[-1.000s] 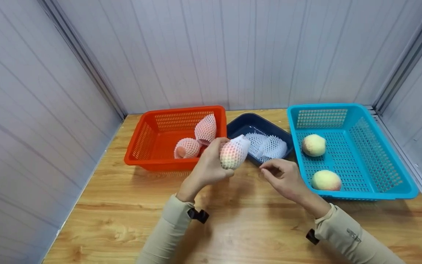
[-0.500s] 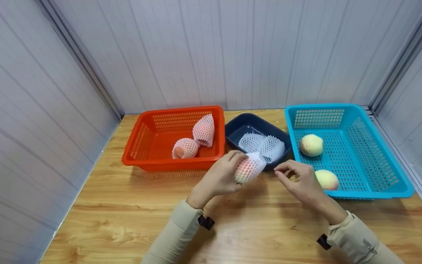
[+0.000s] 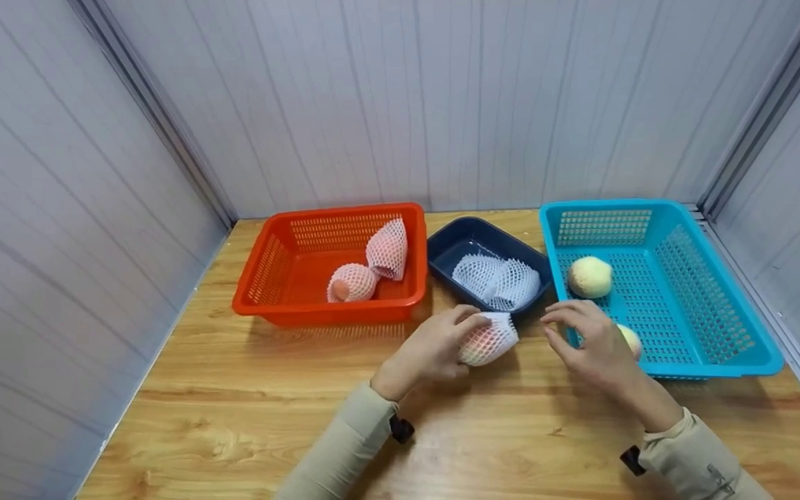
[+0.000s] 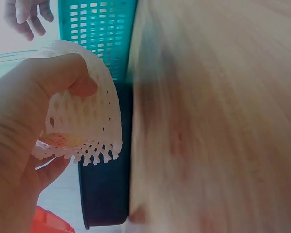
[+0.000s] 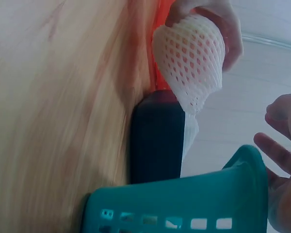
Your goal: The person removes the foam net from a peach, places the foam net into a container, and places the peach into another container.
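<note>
My left hand [image 3: 428, 348] grips a peach in a white foam net [image 3: 489, 342], held above the table in front of the dark blue tray. In the left wrist view the thumb lies across the net, whose frayed rim shows below it; reddish skin peeks through. My right hand [image 3: 600, 353] hovers at the near left corner of the turquoise basket [image 3: 712, 369], with fingers loosely bent, thumb and fingertips apart and nothing between them. Behind that hand a bare peach [image 3: 629, 340] is partly hidden; another bare peach [image 3: 589, 278] lies farther back in the basket.
An orange basket [image 3: 330, 314] at the left holds two netted peaches, an upright one [image 3: 387, 248] and a lower one [image 3: 353, 283]. Between the baskets sits the dark blue tray [image 3: 450, 243] with loose foam nets [image 3: 514, 285]. Panel walls [image 3: 386, 104] enclose the wooden table [image 3: 233, 417].
My left hand has carried the netted peach right and nearer, away from the orange basket and tray. My right hand has shifted right, now covering more of the nearer bare peach.
</note>
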A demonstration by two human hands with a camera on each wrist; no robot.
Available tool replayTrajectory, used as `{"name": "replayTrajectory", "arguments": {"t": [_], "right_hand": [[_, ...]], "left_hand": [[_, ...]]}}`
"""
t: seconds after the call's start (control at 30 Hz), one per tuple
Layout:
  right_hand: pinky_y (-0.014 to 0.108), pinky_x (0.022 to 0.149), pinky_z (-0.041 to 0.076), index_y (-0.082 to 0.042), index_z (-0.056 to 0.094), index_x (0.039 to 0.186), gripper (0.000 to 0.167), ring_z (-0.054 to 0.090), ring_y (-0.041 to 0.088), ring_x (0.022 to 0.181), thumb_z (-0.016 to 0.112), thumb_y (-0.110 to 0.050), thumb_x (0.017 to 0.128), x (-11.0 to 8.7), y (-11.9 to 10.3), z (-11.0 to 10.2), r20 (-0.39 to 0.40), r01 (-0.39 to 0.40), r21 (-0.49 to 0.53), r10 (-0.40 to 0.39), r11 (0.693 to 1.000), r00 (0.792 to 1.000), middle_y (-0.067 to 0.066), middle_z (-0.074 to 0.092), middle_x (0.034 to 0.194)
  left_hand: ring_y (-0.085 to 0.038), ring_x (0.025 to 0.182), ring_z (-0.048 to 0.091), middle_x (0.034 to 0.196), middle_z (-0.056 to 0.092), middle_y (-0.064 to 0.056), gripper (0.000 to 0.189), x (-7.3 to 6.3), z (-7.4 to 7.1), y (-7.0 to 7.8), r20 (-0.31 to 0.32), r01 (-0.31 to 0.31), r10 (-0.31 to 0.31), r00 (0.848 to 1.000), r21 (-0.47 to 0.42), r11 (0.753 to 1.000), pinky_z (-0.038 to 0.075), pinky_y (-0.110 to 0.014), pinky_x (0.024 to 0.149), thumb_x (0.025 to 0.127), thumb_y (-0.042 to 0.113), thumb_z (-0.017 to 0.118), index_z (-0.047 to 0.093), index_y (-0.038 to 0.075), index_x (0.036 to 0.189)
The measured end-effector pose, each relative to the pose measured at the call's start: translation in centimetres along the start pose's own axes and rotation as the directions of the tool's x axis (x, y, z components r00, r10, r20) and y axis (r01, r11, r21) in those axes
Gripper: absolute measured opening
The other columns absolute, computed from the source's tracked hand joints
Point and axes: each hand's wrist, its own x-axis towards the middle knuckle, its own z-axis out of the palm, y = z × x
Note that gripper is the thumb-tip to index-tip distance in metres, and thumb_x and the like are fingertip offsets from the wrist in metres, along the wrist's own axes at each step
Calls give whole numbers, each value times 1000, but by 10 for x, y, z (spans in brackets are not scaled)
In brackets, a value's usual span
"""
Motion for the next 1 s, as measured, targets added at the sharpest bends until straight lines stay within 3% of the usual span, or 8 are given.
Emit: {"name": "replayTrajectory", "arguments": {"t": [0.23,0.5,0.63,0.77,1.0], "right_hand": [[25,83,44,-9,72,91,21,59,18,93,78,3,75,-10,4,-6,26,5,-32,-4,999,1000,3,67,99],[23,85,44,-12,73,91,23,59,16,95,78,4,75,-12,5,-9,43,-35,-16,36,999,998,0,67,99],[20,84,44,-11,73,90,24,60,16,93,79,6,74,-14,5,-8,41,-17,-1,18,1000,999,-2,67,97],[19,84,43,-11,72,90,24,60,16,93,78,7,74,-13,5,-6,35,-13,17,13,1000,999,-3,67,97],[19,85,43,-12,72,90,24,60,17,94,77,7,75,-12,6,-6,30,-15,30,14,999,999,2,67,97]], "left_hand": [[-17,115,48,133,46,-3,85,-3,7,-2,28,-9,9,1000,-3,1000,39,-33,101,60,22,84,47,23,136],[-21,119,47,137,45,-5,85,-1,12,-2,57,-32,30,998,37,999,39,-37,101,62,14,81,47,24,139],[-24,122,47,140,44,-9,90,-3,14,-1,76,-34,31,997,37,999,38,-41,103,60,9,80,46,24,141],[-25,125,45,142,42,-11,92,-6,12,1,76,-5,4,997,10,1000,35,-41,105,60,7,81,44,24,143],[-23,129,41,142,43,-11,83,-6,8,-4,33,-5,8,999,-91,996,33,-38,108,70,20,84,44,19,143]]}}
